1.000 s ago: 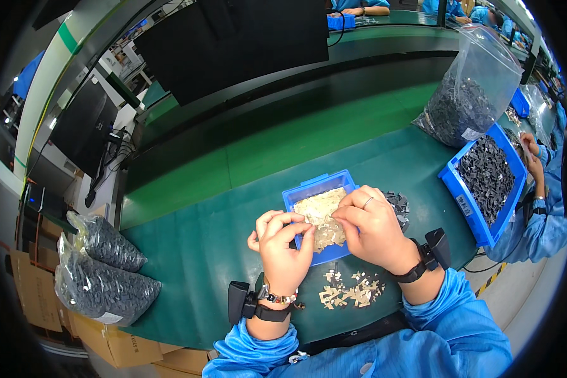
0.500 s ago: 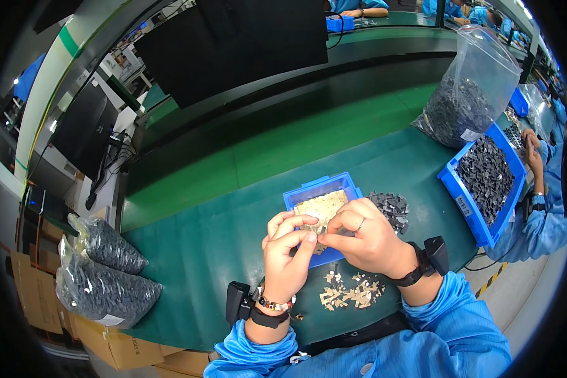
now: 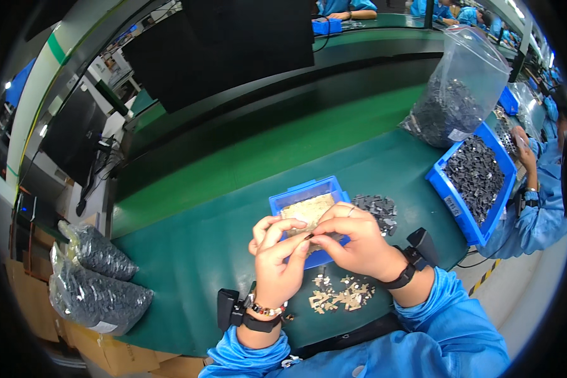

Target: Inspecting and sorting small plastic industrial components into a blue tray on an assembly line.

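Note:
My left hand (image 3: 277, 261) and my right hand (image 3: 359, 246) meet over the near part of a small blue bin (image 3: 324, 257). Between their fingertips is a small dark piece (image 3: 308, 237), pinched from both sides; its exact shape is too small to tell. Inside the bin lie pale beige flat pieces (image 3: 305, 209), partly covered by my fingers. Just beyond my right hand is a heap of dark grey flat pieces (image 3: 379, 211). Nearer to me, below the bin, small beige and dark bits (image 3: 341, 296) are scattered on the green mat.
At right stands a larger blue tray (image 3: 475, 179) full of dark parts, with a clear bag (image 3: 450, 104) of dark parts behind it. Two filled bags (image 3: 101, 293) lie at the left edge. A co-worker's hand (image 3: 524, 148) is at far right.
My right fingers have uncurled somewhat, and the dark piece at the fingertips now shows more plainly. The whole view has shifted a little, so things appear farther left.

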A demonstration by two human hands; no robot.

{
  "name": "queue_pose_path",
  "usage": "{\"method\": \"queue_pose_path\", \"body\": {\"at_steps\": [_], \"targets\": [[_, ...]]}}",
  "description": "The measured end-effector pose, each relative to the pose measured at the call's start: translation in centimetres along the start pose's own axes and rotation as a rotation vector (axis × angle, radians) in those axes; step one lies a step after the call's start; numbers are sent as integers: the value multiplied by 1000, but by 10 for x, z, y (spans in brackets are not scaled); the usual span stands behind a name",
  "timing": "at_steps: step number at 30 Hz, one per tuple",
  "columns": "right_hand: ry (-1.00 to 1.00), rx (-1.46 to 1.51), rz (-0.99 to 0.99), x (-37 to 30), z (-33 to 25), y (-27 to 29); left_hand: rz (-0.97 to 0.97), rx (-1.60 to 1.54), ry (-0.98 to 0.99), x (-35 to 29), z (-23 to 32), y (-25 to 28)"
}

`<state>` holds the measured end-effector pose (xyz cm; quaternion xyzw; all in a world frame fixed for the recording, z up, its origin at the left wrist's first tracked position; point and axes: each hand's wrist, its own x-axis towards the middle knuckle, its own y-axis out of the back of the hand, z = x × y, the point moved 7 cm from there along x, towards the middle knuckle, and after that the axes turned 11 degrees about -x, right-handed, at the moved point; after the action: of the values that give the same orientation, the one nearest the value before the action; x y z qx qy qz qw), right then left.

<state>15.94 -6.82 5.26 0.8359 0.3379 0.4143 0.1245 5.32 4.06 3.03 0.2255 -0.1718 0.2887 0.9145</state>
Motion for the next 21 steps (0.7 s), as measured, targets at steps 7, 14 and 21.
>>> {"method": "queue_pose_path", "body": {"at_steps": [7, 14, 21], "targets": [[-134, -44, 81, 14, 23, 39, 106, 256, 32, 0, 1, 9], [-521, -358, -165, -9, 111, 76, 74, 212, 14, -6, -17, -9], [-440, -344, -376, -5, 97, 55, 71, 213, 34, -9, -12, -14]]}}
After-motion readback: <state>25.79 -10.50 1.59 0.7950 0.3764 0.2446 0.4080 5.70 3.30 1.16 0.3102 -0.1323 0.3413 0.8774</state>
